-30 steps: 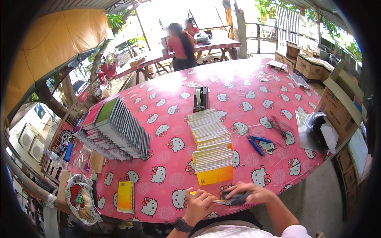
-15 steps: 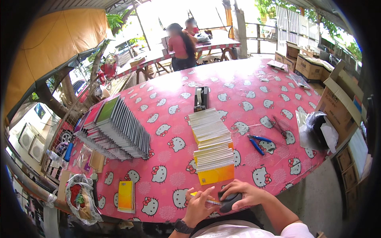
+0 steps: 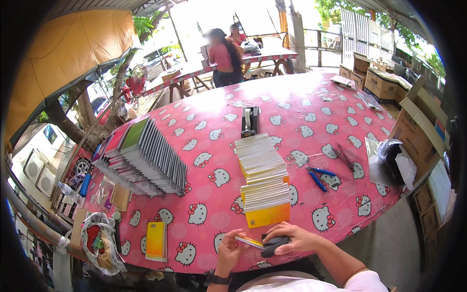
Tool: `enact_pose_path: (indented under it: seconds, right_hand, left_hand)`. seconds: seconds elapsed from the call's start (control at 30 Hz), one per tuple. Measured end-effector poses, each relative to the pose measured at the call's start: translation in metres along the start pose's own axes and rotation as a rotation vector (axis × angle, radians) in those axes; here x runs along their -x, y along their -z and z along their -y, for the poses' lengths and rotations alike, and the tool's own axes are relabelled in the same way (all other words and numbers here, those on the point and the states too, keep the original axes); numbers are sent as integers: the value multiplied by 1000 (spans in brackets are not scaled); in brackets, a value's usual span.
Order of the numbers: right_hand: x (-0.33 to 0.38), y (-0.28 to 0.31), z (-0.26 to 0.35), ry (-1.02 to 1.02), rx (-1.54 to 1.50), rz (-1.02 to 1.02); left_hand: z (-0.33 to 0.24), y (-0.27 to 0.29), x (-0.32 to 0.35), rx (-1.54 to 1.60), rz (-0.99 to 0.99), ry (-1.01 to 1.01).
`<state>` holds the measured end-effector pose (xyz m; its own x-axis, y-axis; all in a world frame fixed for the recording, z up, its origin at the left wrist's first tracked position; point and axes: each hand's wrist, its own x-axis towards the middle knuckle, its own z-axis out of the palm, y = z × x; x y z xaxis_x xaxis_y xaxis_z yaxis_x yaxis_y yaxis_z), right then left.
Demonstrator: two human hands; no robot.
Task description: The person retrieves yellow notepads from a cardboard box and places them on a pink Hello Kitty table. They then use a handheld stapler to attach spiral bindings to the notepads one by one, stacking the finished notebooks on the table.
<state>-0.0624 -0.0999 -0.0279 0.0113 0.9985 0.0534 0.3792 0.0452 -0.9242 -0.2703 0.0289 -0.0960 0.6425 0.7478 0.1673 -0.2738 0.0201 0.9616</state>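
My left hand (image 3: 229,251) pinches one end of a small yellow notebook (image 3: 250,241) at the table's near edge. The notebook is tilted, with its thin side and a strip of yellow cover showing. Wrapped over a black, rounded hand-sized tool (image 3: 272,246) is my right hand (image 3: 297,238); the tool's exact kind is unclear. The notebook's other end meets the tool, and I cannot tell whether it sits inside. Just beyond my hands runs a long row of yellow spiral notebooks (image 3: 266,215). More yellow spiral notebooks (image 3: 156,242) lie to the left.
Tall stacks of spiral notebooks (image 3: 158,158) stand at left on the pink patterned table (image 3: 214,194). A tape dispenser (image 3: 250,121), blue-handled pliers (image 3: 318,179) and loose wire coils (image 3: 346,158) lie farther off. A plastic bag (image 3: 99,243) is at near left, cardboard boxes (image 3: 413,131) at right. Two people work behind.
My left hand has shifted left and its fingers have drawn back along the notebook, so more yellow cover shows. The black tool has moved slightly left and tilted in my right hand.
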Motion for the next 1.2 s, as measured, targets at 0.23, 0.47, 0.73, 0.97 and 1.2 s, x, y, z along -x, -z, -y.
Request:
enact_pose_path:
  seconds: [0.23,0.47,0.73,0.97,1.2]
  right_hand:
    - [1,4,15,21,-257,43]
    - [-7,1,6,72,-311,62]
    - [-12,-4,5,48,157,-17]
    - [-13,-11,-1,-57,113,-116]
    - [-11,-11,6,-8,-24,-101]
  left_hand:
    - [13,4,5,163,9,37]
    - [7,1,3,100,-39,79]
    - [6,-6,8,64,-39,94]
    - [8,-6,12,-49,-34,88]
    - [-1,-11,6,-22,-39,79]
